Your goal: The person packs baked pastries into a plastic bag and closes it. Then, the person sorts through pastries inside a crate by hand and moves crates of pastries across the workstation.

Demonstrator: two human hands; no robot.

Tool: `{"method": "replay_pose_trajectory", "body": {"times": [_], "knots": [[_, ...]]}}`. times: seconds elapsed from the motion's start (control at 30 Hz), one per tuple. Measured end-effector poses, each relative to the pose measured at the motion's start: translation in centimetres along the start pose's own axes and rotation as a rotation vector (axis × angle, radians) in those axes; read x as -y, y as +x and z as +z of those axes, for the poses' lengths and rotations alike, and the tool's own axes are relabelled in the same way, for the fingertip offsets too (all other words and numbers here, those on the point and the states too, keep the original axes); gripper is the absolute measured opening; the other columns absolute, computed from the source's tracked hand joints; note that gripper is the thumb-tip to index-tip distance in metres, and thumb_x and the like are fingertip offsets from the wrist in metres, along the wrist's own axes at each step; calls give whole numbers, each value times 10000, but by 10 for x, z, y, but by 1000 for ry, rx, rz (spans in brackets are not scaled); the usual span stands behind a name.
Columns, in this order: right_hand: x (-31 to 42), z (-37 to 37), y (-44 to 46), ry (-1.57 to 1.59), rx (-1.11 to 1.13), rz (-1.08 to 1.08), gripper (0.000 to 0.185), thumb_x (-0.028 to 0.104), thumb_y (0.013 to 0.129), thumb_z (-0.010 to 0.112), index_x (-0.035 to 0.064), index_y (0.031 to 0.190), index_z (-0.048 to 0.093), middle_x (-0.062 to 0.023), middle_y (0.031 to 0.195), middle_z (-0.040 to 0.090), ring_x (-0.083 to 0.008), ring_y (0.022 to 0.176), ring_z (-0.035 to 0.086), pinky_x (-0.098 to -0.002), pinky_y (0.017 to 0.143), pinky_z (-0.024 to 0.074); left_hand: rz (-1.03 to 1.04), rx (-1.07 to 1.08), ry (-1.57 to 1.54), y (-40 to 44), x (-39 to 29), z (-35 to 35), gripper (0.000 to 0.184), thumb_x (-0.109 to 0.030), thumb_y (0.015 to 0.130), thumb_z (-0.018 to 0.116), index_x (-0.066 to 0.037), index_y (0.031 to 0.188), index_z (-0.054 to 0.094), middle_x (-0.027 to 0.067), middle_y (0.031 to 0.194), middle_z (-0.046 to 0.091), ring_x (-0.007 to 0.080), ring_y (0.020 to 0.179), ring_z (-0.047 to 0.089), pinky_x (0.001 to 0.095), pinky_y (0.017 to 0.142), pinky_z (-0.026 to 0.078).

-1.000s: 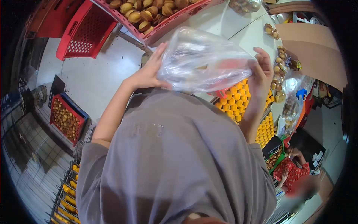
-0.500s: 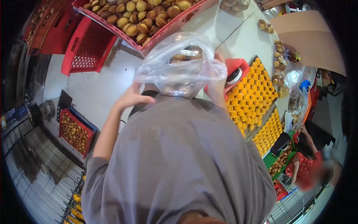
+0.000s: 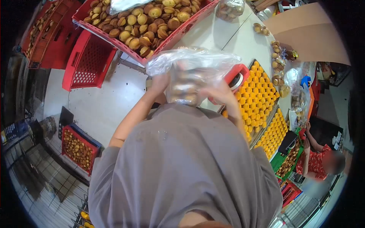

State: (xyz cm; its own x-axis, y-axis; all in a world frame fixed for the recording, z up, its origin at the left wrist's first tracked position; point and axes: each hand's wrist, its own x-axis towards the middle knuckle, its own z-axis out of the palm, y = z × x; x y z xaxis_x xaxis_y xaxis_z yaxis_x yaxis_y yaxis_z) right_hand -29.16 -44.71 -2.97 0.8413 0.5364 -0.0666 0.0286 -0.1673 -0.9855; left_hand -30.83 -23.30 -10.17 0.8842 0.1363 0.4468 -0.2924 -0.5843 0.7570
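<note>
A clear plastic bag (image 3: 190, 81) with brown round pastries inside hangs upright close against my body, at the near table edge. My left hand (image 3: 160, 83) is at the bag's left side, its fingers partly behind the plastic and blurred. My right hand (image 3: 218, 93) is at the bag's right side, also smeared by motion, so its grip does not show. Just right of the bag lies a red device (image 3: 238, 76) with a round roll. Beyond the bag stands a red crate (image 3: 171, 41) of filled round pastries, with clear plastic lying on top.
Trays of yellow pastries (image 3: 258, 98) lie at the right, with packed pastries (image 3: 276, 62) along the far edge. A person in red (image 3: 317, 163) works at the lower right. An empty red crate (image 3: 89, 60) and a filled one (image 3: 78, 148) are at the left.
The bag has gone from stretched out sideways between my hands to hanging upright with pastries visible in it. My left hand has come in to its side. My view has shifted slightly.
</note>
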Motion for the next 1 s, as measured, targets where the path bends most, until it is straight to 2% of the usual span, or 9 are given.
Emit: {"method": "replay_pose_trajectory", "body": {"times": [0.13,0.2,0.23,0.57,0.7,0.77,0.87,0.93,1.0], "knots": [[-36,25,48,-56,-308,-80,399,105,711,574,3,1086,483,-130,1026,524,-252,995,465,-367,851,353,-339,225,95,3,-10,-12,323,-116,800,456,-34,1112,478,163,1034,514,296,1007,455,360,851,356],[-47,23,53,-438,-478,-380,255,85,780,452,20,1008,544,-145,933,564,-294,938,497,-380,846,353,-197,327,-774,14,-17,-20,717,-193,751,585,-48,1308,158,133,1326,219,219,1174,309,315,902,340],[-49,23,50,-336,-442,-369,256,94,777,451,13,1003,539,-181,957,548,-322,925,496,-388,834,359,-124,459,-245,9,-5,-17,783,-168,730,604,-47,1315,99,101,1373,69,225,1215,248,306,951,289],[-31,43,55,-639,-812,-464,140,8,789,409,-60,855,511,-166,795,519,-267,779,495,-356,718,385,257,27,-60,6,-21,23,410,-108,747,541,-13,1135,450,154,1133,466,275,1075,415,363,934,297],[-41,37,59,-386,-910,-409,231,38,762,431,-15,965,529,-170,854,554,-318,848,510,-399,812,359,12,181,-170,11,-22,23,407,-152,781,516,-16,1154,428,132,1161,442,254,1083,402,346,932,298],[21,36,56,407,-914,340,248,118,811,419,8,1008,520,-126,875,563,-256,864,518,-364,823,368,-168,297,-245,7,-22,25,408,-182,803,499,-17,1166,413,118,1180,426,240,1089,393,335,931,298],[-20,9,65,660,-720,181,304,212,856,394,-3,1053,483,-138,1012,518,-218,944,488,-330,839,374,-119,428,-346,12,-7,16,396,-272,846,444,-24,1155,432,89,1155,452,219,1031,437,320,884,339],[-7,11,63,973,-444,-47,408,251,845,382,-22,1145,427,-182,1116,473,-238,1015,463,-333,889,347,-839,668,-306,35,-32,-1,367,-265,868,395,-30,1145,449,73,1124,482,189,967,483,309,838,376],[4,13,63,1116,-323,-80,421,258,841,376,-24,1149,420,-188,1115,474,-249,1018,462,-336,892,347,-559,389,-539,19,-6,26,357,-258,873,373,-28,1131,459,71,1071,514,158,920,506,300,812,399]]}}
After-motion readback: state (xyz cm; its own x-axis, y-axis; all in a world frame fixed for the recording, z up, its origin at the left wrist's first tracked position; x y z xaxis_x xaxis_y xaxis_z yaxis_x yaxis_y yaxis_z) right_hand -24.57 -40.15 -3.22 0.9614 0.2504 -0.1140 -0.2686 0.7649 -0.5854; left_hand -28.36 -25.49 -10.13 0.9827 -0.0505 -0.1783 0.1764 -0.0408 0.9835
